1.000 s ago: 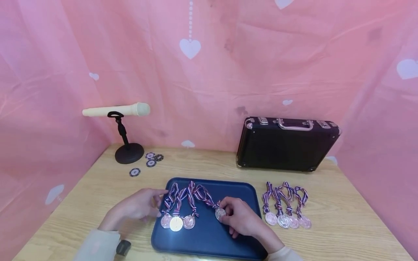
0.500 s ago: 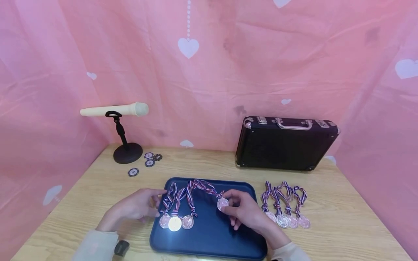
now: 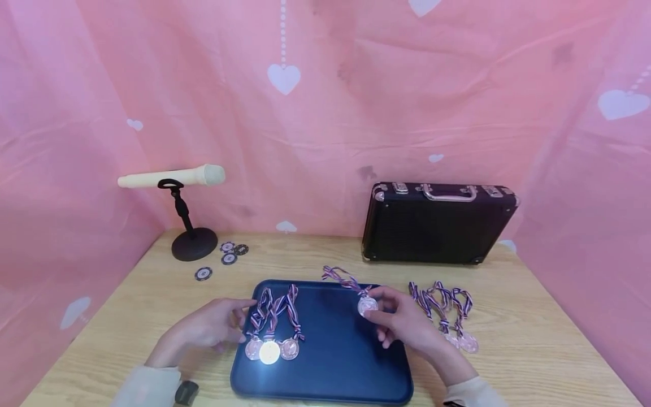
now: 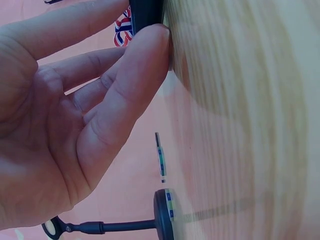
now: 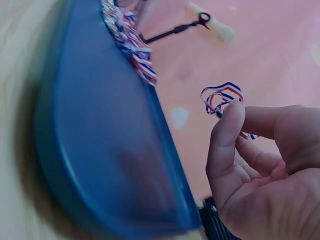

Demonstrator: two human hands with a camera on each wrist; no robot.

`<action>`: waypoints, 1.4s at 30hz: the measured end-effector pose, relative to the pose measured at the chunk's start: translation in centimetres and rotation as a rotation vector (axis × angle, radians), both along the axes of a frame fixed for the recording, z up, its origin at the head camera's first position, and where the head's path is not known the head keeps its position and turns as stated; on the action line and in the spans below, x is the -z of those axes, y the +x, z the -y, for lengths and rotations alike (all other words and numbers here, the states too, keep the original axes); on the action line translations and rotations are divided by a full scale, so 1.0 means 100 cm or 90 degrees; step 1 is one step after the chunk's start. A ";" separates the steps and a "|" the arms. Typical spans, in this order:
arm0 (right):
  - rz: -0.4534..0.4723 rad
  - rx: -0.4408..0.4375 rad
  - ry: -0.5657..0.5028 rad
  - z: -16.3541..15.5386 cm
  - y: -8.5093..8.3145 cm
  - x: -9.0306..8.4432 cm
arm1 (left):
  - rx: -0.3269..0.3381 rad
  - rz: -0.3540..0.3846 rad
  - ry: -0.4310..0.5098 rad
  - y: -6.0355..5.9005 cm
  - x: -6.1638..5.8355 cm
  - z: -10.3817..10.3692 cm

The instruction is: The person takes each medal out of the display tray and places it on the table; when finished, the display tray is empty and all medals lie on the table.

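My right hand (image 3: 407, 322) pinches a silvery medal (image 3: 368, 307) between thumb and fingers, above the right part of the blue tray (image 3: 325, 373). Its striped ribbon (image 3: 341, 275) trails to the left over the tray's far rim; in the right wrist view the ribbon loop (image 5: 231, 89) stands beyond the thumb, and the disc is hidden. My left hand (image 3: 205, 327) touches the tray's left edge with thumb and index finger spread along it. Three medals lie side by side at the left of the tray, the middle medal (image 3: 269, 352) gleaming brightly.
More ribboned medals (image 3: 468, 342) lie on the table right of the tray, partly behind my right hand. A black briefcase (image 3: 437, 226) stands at the back right. At the back left are a white microphone (image 3: 173, 177) on a black stand (image 3: 195, 244) and several poker chips (image 3: 203, 273).
My right hand has lifted the medal off the tray and carried it right and away from me, its ribbon pulling clear of the other three. My left hand stays at the tray's edge.
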State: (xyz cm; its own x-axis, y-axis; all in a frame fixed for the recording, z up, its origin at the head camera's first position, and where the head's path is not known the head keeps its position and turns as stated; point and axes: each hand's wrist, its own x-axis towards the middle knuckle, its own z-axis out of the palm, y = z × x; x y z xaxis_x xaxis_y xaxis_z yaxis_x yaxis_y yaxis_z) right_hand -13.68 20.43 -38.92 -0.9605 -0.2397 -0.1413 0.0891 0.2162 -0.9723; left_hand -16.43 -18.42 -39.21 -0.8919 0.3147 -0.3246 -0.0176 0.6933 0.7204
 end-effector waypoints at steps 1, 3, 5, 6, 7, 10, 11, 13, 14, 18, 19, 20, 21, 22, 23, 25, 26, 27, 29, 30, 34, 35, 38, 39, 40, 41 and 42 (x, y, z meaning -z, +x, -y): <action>0.000 0.006 -0.001 -0.007 0.001 -0.002 | 0.000 0.001 -0.001 0.000 0.000 0.000; 0.000 0.019 -0.001 -0.022 0.004 -0.005 | 0.000 0.001 0.000 0.000 -0.001 0.000; -0.009 0.039 0.005 -0.040 0.008 -0.007 | 0.000 0.001 0.000 0.000 -0.001 -0.001; -0.011 0.046 0.008 -0.050 0.009 -0.008 | 0.000 0.002 -0.001 0.000 -0.001 -0.001; -0.014 0.060 0.016 -0.060 0.011 -0.010 | 0.000 0.003 -0.001 -0.001 -0.002 -0.001; -0.033 0.100 0.024 -0.092 0.016 -0.010 | -0.001 0.006 0.000 -0.001 -0.001 -0.001; -0.033 0.111 0.020 -0.103 0.018 -0.010 | -0.001 0.006 0.001 -0.001 -0.001 -0.001; -0.035 0.141 0.002 -0.126 0.022 -0.008 | -0.002 0.007 0.002 -0.001 0.000 0.000; -0.035 0.151 -0.014 -0.137 0.024 -0.006 | -0.002 0.007 0.001 -0.001 0.000 0.001; -0.022 0.226 -0.070 -0.172 0.033 0.001 | -0.003 0.010 -0.003 -0.001 0.001 0.002; -0.018 0.245 -0.072 -0.179 0.035 0.003 | -0.003 0.011 -0.002 -0.001 0.001 0.003; -0.013 0.265 -0.068 -0.185 0.037 0.004 | -0.002 0.010 -0.003 -0.001 0.001 0.003; -0.005 0.284 -0.057 -0.190 0.038 0.006 | -0.002 0.010 -0.003 -0.001 0.001 0.003; 0.002 0.301 -0.036 -0.194 0.039 0.008 | -0.001 0.010 -0.003 -0.001 0.001 0.003; 0.008 0.308 -0.001 -0.197 0.040 0.010 | 0.000 0.009 -0.002 0.000 0.001 0.004; 0.022 0.310 0.088 -0.202 0.042 0.014 | 0.001 0.008 -0.003 0.000 0.002 0.004; 0.030 0.305 0.132 -0.204 0.043 0.015 | 0.002 0.008 -0.003 0.000 0.002 0.004; 0.038 0.296 0.175 -0.205 0.043 0.017 | 0.002 0.007 -0.002 0.000 0.002 0.004; 0.048 0.272 0.245 -0.206 0.044 0.020 | 0.004 0.007 0.000 0.000 0.002 0.004; 0.053 0.260 0.260 -0.206 0.044 0.021 | 0.004 0.007 -0.001 0.000 0.002 0.004; 0.074 0.225 0.273 -0.209 0.047 0.021 | 0.005 0.009 0.000 -0.001 0.002 0.003; 0.076 0.217 0.271 -0.210 0.048 0.020 | 0.006 0.009 0.000 -0.001 0.002 0.003; 0.079 0.199 0.271 -0.213 0.052 0.019 | 0.007 0.011 0.000 -0.001 0.002 0.003; 0.076 0.195 0.272 -0.214 0.053 0.019 | 0.010 0.010 0.000 -0.001 0.002 0.003; 0.072 0.194 0.275 -0.214 0.054 0.019 | 0.012 0.009 -0.001 -0.001 0.002 0.003; 0.064 0.192 0.281 -0.215 0.054 0.018 | 0.013 0.008 0.000 -0.001 0.002 0.003; 0.058 0.194 0.289 -0.214 0.054 0.019 | 0.013 0.008 0.000 -0.001 0.002 0.003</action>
State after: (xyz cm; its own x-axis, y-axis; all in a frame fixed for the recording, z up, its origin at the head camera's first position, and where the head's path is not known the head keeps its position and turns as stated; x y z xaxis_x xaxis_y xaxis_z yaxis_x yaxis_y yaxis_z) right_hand -8.25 41.87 -40.78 -0.9558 0.1520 -0.2516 0.2930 0.5628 -0.7729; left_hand -16.48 -18.75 -39.41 -0.8810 0.3331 -0.3361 -0.0121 0.6942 0.7197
